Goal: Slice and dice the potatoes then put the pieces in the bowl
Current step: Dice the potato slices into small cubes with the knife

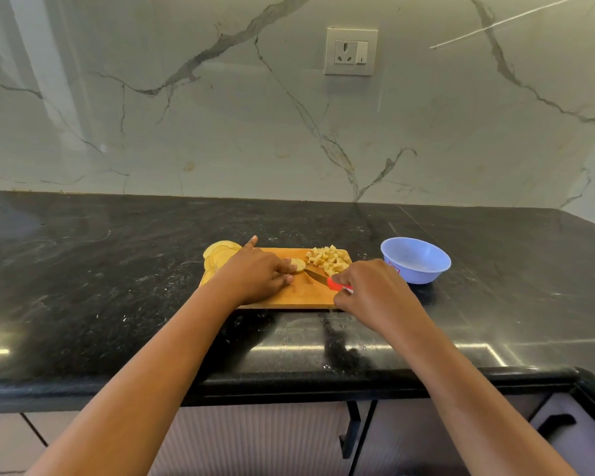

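Your left grip (258, 273) is pinning a potato slice (298, 265) on the cutting board (299, 297), fingers curled round it | your right grip (371, 290) is clasping the knife (318, 278), tip beside that slice | diced pieces (330, 259) are lying far right on the board | bowl (419, 274) is sitting nearby on the surface (117, 269)

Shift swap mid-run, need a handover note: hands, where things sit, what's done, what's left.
Left hand holds a slice down on the board. Right hand grips the knife, blade tip beside that slice.
Stack of uncut slices at the board's far-left end; dice piled at its far-right corner; bowl on the counter right of the board, nothing seen in it.
Done: slicing, part of the dicing.
Left: dice the held slice and the stack, then move all dice into the bowl.
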Action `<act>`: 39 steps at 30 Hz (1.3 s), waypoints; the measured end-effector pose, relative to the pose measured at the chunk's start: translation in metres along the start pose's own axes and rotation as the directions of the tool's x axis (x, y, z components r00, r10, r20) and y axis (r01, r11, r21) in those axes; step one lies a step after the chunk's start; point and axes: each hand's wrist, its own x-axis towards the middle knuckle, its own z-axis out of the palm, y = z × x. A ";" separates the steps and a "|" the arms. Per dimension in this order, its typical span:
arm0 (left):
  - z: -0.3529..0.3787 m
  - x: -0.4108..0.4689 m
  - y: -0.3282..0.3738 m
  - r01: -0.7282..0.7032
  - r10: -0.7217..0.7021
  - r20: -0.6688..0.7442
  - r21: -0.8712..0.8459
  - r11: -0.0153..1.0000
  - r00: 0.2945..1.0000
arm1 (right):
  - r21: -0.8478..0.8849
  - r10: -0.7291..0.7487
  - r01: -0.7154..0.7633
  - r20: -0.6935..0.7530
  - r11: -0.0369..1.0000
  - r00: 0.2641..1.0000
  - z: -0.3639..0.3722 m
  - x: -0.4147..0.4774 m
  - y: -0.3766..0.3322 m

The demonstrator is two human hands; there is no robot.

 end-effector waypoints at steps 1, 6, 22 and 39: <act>0.000 0.000 -0.001 0.000 -0.001 -0.007 -0.020 1.000 1.000 | 0.002 -0.006 0.006 -0.003 1.000 1.000 -0.002 -0.002 0.000; 0.002 -0.003 -0.002 -0.017 0.015 -0.038 -0.061 0.998 0.999 | 0.031 0.014 -0.013 -0.033 0.999 0.999 -0.012 -0.011 0.003; 0.000 -0.003 -0.009 0.001 0.000 -0.052 0.014 1.000 0.999 | 0.136 0.032 -0.023 -0.069 0.990 0.997 0.009 0.027 -0.002; -0.003 -0.004 -0.004 0.001 -0.001 0.007 0.077 0.997 1.000 | 0.091 0.054 -0.053 -0.015 0.994 0.998 0.020 0.003 -0.002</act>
